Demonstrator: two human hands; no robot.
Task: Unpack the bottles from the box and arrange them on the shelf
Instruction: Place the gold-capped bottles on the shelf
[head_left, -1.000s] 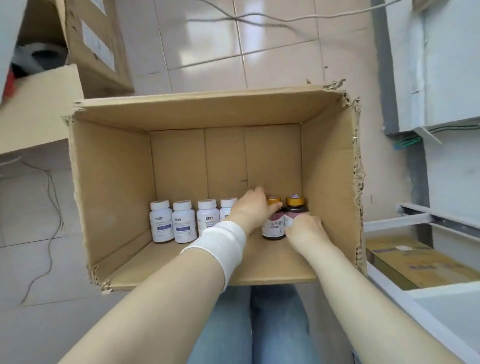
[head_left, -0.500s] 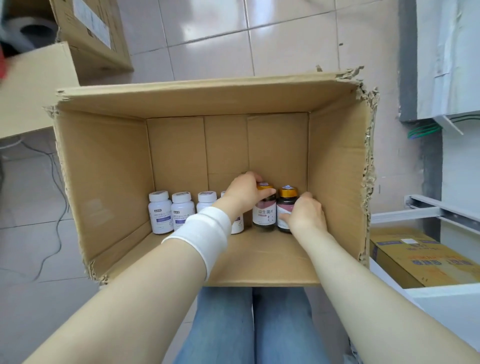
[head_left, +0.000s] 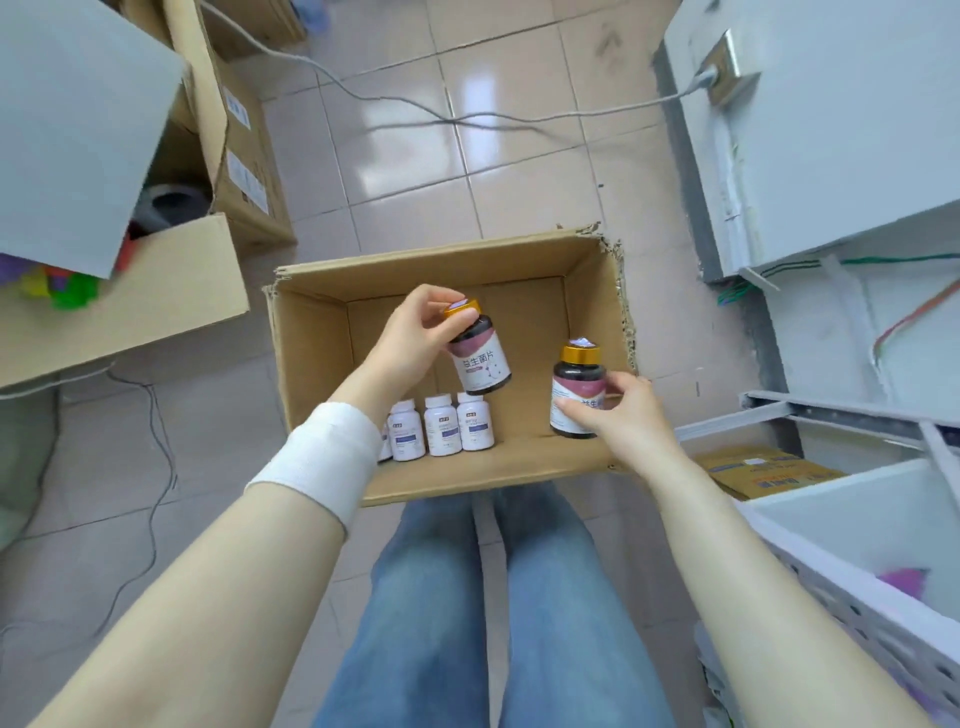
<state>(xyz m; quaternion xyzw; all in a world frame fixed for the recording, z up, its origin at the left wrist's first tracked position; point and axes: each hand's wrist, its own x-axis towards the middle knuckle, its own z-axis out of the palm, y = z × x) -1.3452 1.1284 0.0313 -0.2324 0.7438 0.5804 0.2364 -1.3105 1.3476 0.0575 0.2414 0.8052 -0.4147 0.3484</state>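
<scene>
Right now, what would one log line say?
left hand: grips tilted dark bottle | right hand: grips upright dark bottle | box: white bottles inside

The brown cardboard box (head_left: 311, 364) looks matt, and its torn right rim is rough and fibrous. The dark gold-capped bottles (head_left: 480, 364) (head_left: 576, 395) are smooth and glossy with metallic-looking lids, and the white plastic bottles (head_left: 441, 423) look smooth. The pale floor tiles (head_left: 498, 130) shine glossy, while the white wristband (head_left: 322, 462) is soft cloth.

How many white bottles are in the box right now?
4. Three white bottles stand in a row on the box floor; a fourth bottle shows partly behind the white wristband at their left. More may hide behind that arm.
</scene>
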